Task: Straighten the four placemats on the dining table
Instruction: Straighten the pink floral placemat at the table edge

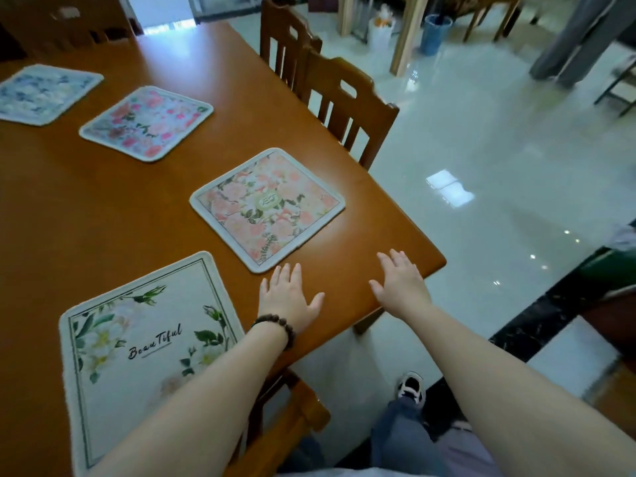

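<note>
Several placemats lie in a row on the orange-brown dining table (103, 208). Nearest is a white mat with green leaves and the word "Beautiful" (137, 356), partly under my left forearm. Beyond it lies a peach floral mat (266, 208), turned like a diamond. Further off are a pink floral mat (146, 122) and a blue floral mat (41, 92), both skewed. My left hand (289, 297), a bead bracelet on its wrist, is flat and open just below the peach mat's near corner. My right hand (401, 280) is open over the table's corner, holding nothing.
Two wooden chairs (344, 101) stand along the table's far side, and another chair (285, 414) is tucked under the near edge by my legs. Glossy white floor (481, 149) spreads to the right. A person's legs (581, 39) and a blue bin (435, 32) are in the background.
</note>
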